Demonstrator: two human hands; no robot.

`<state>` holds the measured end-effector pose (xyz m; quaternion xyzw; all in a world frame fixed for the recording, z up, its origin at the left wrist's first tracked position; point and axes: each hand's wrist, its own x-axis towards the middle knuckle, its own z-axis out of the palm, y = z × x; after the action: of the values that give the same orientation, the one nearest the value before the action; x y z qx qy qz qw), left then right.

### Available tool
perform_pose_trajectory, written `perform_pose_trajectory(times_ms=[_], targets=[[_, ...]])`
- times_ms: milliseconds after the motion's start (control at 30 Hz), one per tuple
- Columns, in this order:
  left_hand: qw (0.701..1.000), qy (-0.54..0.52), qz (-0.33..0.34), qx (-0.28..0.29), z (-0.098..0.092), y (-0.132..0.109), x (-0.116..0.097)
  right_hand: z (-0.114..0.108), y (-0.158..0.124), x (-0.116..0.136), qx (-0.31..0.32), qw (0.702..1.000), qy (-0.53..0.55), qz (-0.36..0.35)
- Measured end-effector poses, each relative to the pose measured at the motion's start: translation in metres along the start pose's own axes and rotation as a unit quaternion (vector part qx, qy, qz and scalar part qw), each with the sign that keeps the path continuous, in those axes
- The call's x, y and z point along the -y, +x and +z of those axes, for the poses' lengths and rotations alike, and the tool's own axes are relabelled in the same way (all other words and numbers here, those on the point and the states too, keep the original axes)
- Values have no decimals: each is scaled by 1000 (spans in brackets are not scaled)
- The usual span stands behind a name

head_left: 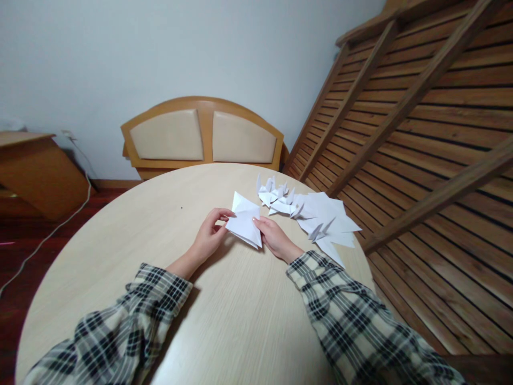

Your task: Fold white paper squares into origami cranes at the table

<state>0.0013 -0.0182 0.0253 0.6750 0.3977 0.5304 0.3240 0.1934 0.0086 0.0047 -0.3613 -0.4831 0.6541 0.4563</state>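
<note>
A folded sheet of white paper [245,220] is held just above the round table, with layers showing along its lower edge and a pointed flap at its top. My left hand [212,231] pinches its left corner between thumb and fingers. On the opposite side, my right hand [273,235] grips the right edge, thumb on top and fingers partly hidden behind. Beyond my right hand stand several folded paper cranes [278,193] in a cluster. Another crane [319,230] rests on loose white sheets [326,211].
The round pale wooden table [108,267] fills the foreground. A padded headboard [206,131] stands behind it against the wall. Slatted wooden panels [420,133] lean close on the right. At left are a wooden desk [32,171] and a white cable [52,231] on the floor.
</note>
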Motion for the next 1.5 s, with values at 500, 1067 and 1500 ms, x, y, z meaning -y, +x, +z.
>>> perform_pose_trajectory(times_ms=[500, 1067, 1500], targets=[[994, -66, -28, 78, -13, 2, 1, -5, -1, 5, 47, 998, -28, 14], [998, -35, -42, 23, -2, 4, 7, 4, -11, 12, 65, 981, -183, -18], [993, -87, -78, -3, 10, 2, 6, 4, -8, 1, 79, 981, -174, -33]])
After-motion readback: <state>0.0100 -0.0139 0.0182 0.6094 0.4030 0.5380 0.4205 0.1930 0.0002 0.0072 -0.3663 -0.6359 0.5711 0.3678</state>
